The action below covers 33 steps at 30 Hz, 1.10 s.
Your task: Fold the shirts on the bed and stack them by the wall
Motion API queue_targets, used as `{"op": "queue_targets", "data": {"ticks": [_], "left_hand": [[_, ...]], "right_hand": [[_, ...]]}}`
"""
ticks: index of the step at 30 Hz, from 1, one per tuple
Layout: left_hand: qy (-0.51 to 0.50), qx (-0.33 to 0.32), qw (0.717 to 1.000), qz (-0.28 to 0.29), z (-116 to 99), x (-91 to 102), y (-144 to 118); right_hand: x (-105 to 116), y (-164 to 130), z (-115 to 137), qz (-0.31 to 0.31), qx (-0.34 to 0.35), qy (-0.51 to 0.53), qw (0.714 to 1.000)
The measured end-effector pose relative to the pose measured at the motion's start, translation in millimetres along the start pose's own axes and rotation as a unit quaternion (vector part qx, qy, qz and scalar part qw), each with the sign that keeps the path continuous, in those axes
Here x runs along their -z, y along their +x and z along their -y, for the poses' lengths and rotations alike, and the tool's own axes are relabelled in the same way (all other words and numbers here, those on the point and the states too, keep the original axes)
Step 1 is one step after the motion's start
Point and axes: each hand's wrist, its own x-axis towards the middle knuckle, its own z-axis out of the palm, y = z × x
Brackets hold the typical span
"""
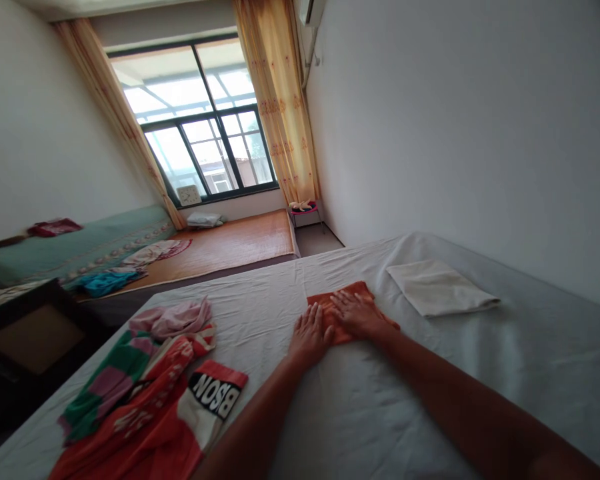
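A folded orange cloth (347, 337) lies on the pale sheet of the bed (260, 320). My right hand (354, 312) rests flat on top of it, fingers stretched out. At the cloth's left edge, my left hand (311, 333) lies palm down with its fingers extended, partly on the cloth and partly on the sheet. Neither hand grips anything. What kind of item the orange cloth is, I cannot make out under the hands. To the right is a folded off-white cloth (443, 288), apart from both hands.
A loose pile of clothes lies at the left: a red garment (145, 413) with lettering, a green and pink one (110, 380) and a pink one (175, 319). Beyond stands another bed with a brown mat (235, 243). A white wall (460, 133) borders the right side.
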Motion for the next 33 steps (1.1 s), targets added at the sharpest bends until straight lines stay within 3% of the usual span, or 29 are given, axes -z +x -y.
{"op": "queue_targets", "data": {"ticks": [5,9,12,17,22,27,30,33], "left_hand": [[-0.023,-0.002,1.000,-0.001,2.9,0.8,-0.6],[-0.048,-0.007,0.999,-0.015,6.0,-3.9,-1.4],[-0.064,-0.006,0.998,-0.020,6.3,-4.7,-2.6],[-0.082,-0.011,0.996,-0.027,6.5,-3.0,-5.4],[-0.092,-0.017,0.995,-0.039,9.3,-3.1,-6.8],[-0.130,0.035,0.987,-0.091,14.1,1.5,-1.4],[-0.137,0.051,0.982,-0.118,16.2,3.9,0.7],[-0.128,0.035,0.985,-0.114,16.2,4.1,-2.1]], "right_hand": [[6.8,6.5,-48.8,-0.030,-0.129,-0.084,0.988],[0.1,8.1,-61.8,-0.112,-0.193,-0.091,0.971],[3.2,6.6,-58.3,-0.140,-0.198,-0.010,0.970],[22.1,7.3,-43.6,-0.117,-0.194,0.092,0.970],[36.6,1.6,-28.2,-0.074,-0.232,0.187,0.952],[47.3,-4.1,-5.6,-0.046,-0.199,0.308,0.929],[71.9,-1.0,-1.9,-0.145,-0.158,0.369,0.904],[114.5,1.5,-10.5,-0.300,-0.120,0.408,0.854]]}}
